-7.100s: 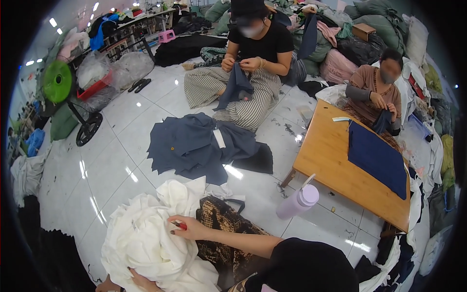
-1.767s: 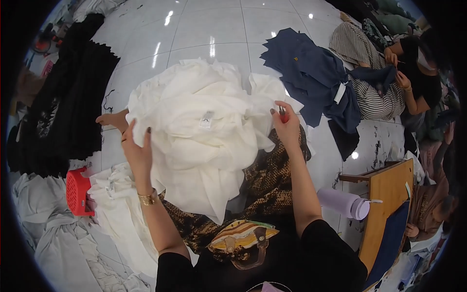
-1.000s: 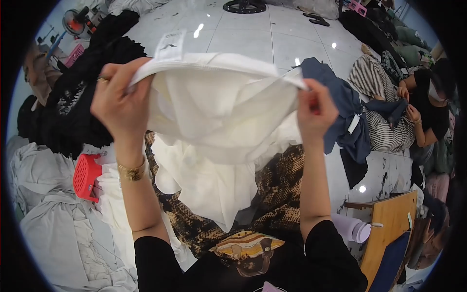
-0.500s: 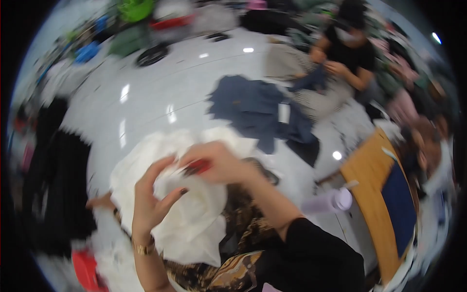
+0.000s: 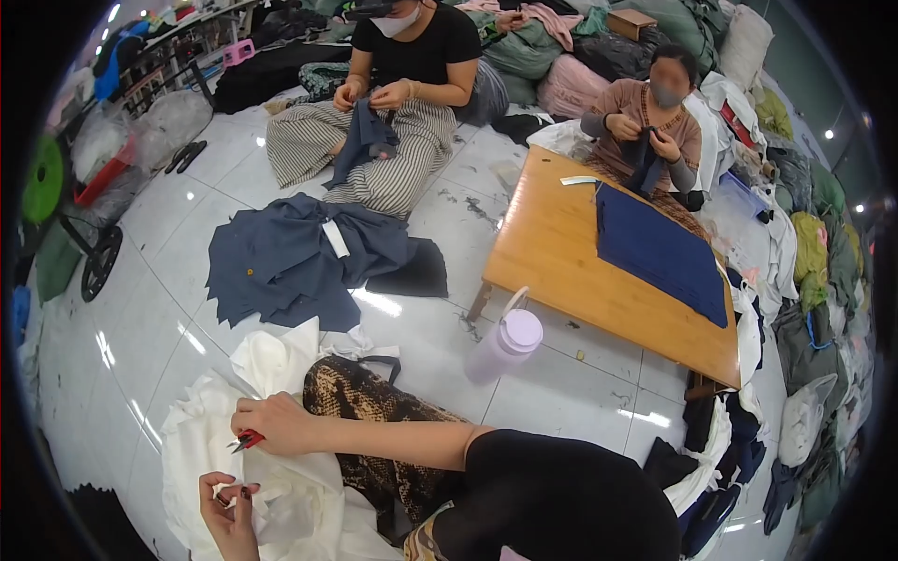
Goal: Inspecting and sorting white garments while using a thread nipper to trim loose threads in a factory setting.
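Small red-handled thread snips [image 5: 247, 439] are gripped in my right hand [image 5: 277, 425], their metal tips pointing left. That hand hovers over a heap of white cloth [image 5: 201, 421] spread about my lap and the floor. Just below it, near the lower edge, is my left hand [image 5: 229, 514]. Its fingers are curled towards the thumb; anything between them is too small to make out. White cloth lies behind and beside both hands. My patterned trouser leg [image 5: 374, 430] shows to the right of the cloth.
A lilac bottle [image 5: 505, 344] stands by a low wooden table [image 5: 543, 215] bearing folded navy cloth [image 5: 659, 252]. Beyond my heap lie dark grey-blue cloth pieces [image 5: 290, 257]. Two masked people sit working dark cloth in their hands. Stuffed bags [image 5: 814, 252] line the right side.
The view has swung right, bringing the table and a second person fully into sight. My left fingers, spread before, are now curled. The snips remain in my right hand.
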{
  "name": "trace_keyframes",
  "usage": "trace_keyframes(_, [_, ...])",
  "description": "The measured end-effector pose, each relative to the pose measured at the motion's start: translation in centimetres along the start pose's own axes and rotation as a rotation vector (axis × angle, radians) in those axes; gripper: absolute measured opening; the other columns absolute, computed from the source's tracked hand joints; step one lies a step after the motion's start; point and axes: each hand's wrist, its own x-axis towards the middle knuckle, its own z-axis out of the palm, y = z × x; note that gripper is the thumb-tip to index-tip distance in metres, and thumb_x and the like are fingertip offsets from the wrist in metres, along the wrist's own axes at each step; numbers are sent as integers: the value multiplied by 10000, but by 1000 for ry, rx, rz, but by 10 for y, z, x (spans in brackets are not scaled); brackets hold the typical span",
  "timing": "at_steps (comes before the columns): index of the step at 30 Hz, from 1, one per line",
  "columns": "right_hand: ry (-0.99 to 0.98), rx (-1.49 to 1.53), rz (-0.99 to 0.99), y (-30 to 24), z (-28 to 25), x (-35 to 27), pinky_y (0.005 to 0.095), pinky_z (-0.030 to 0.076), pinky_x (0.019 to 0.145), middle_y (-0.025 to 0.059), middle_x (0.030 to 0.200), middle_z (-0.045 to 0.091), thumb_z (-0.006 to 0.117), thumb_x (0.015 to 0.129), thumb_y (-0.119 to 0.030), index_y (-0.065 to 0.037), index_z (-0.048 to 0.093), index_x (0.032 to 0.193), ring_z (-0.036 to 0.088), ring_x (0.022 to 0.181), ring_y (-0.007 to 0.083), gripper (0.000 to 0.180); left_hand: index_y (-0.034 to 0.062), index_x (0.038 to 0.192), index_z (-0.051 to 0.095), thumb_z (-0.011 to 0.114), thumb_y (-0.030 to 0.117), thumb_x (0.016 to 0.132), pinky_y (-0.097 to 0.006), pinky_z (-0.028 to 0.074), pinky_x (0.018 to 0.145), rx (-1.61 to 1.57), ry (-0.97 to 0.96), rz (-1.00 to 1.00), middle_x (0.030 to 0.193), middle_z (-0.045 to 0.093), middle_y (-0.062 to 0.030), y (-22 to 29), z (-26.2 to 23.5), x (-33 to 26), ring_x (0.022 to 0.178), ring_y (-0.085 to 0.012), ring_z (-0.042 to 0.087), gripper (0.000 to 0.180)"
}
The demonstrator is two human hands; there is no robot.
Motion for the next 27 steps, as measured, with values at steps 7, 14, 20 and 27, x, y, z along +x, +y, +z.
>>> trace_keyframes(7, [76, 208, 129, -17, -12, 21, 370, 448, 594, 75, 914, 551, 647, 678, -137, -113, 562, 889, 588, 732, 255, 229, 3, 896, 489, 522, 57, 839, -178, 377, 675, -385, -144, -95, 802, 534, -43, -19, -14, -10, 762, -81, 512, 85])
trace_keyframes(14, [-307, 128, 360, 31, 11, -3, 371, 453, 740, 114, 925, 593, 673, 664, -235, -89, 571, 1000, 572, 900, 287, 380, -36, 1130, 526, 519, 76, 846, -227, 396, 800, -409, 60, -131, 894, 607, -74, -65, 1, -6, 819, -103, 525, 305])
trace_keyframes(20, [-300, 490, 379, 34, 4, -10, 329, 446, 787, 114, 944, 607, 691, 657, -159, -48, 582, 1002, 573, 913, 255, 378, -45, 1128, 525, 512, 60, 848, -237, 389, 842, -452, 53, -141, 907, 622, -88, -70, 13, -9, 891, -113, 539, 300])
trace_keyframes(27, [-53, 478, 240, 27, 5, -20, 304, 463, 767, 94, 899, 608, 662, 702, -107, -31, 570, 997, 581, 878, 212, 318, -44, 1127, 514, 517, 19, 834, -225, 379, 833, -409, 19, -102, 986, 581, -83, -65, 24, -7, 897, -110, 520, 301])
